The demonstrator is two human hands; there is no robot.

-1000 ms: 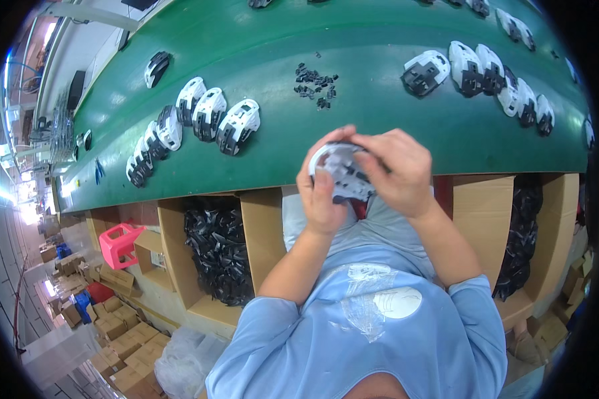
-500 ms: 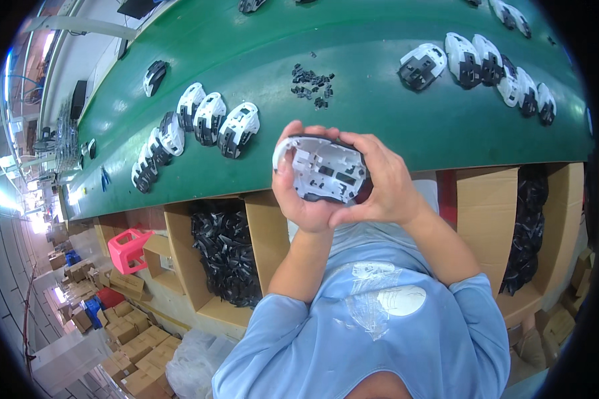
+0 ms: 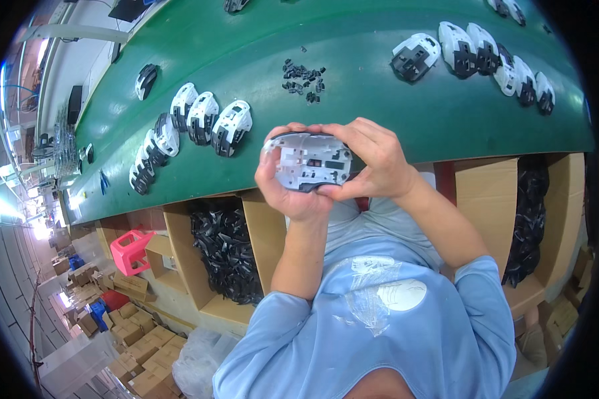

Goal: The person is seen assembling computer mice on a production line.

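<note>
While my left hand point(image 3: 293, 189) cups the white mouse shell point(image 3: 311, 161) from below and from its left end, the fingers are curled shut around it, with the thumb lying up along the shell's left edge. My right hand point(image 3: 373, 163) closes on the same shell from the other end: its fingers point(image 3: 343, 133) arch over the top rim and its thumb presses at the lower edge, so both hands are clamped on the one part. I see the shell's open inner side turned toward me, with ribs and a dark slot in it, and a dark rim along its top and bottom.

I take the shell as my mark. It hangs in the air just in front of the near edge of the green conveyor belt point(image 3: 379, 86). Beyond the shell, on the belt, lies a small heap of black parts point(image 3: 304, 73). Left of the shell and farther back stands a row of black and white mouse bodies point(image 3: 203, 120). To its upper right sits a second row of mouse bodies point(image 3: 476, 56). Below and left of the shell, under the belt's edge, an open cardboard box point(image 3: 180, 253) holds black plastic pieces point(image 3: 226, 253). Further left of that box stands a pink stool point(image 3: 132, 251). Well right of the shell, another cardboard box point(image 3: 486, 199) holds more black pieces.
</note>
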